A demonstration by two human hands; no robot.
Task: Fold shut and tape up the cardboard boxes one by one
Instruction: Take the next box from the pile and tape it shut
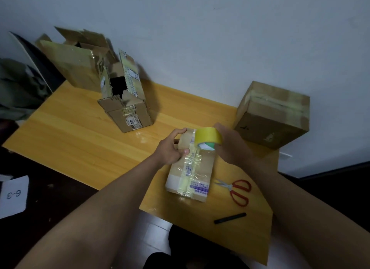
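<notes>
A small closed cardboard box (pixel 192 172) lies in front of me on the wooden table (pixel 80 140), with clear tape running along its top seam. My left hand (pixel 172 148) grips the box's far left corner, thumb pressing on the tape. My right hand (pixel 232 144) holds a yellow tape roll (pixel 208 137) just above the box's far end, and a strip runs from the roll down onto the box. Two open boxes stand at the back left: a labelled one (pixel 128 102) and a bigger one (pixel 74 64) behind it. A taped-shut box (pixel 272 116) sits at the right.
Red-handled scissors (pixel 238 190) lie right of the small box, and a black marker (pixel 230 218) lies nearer the table's front edge. A paper card marked 6-3 (pixel 14 196) lies on the dark floor at left. A white wall stands behind the table.
</notes>
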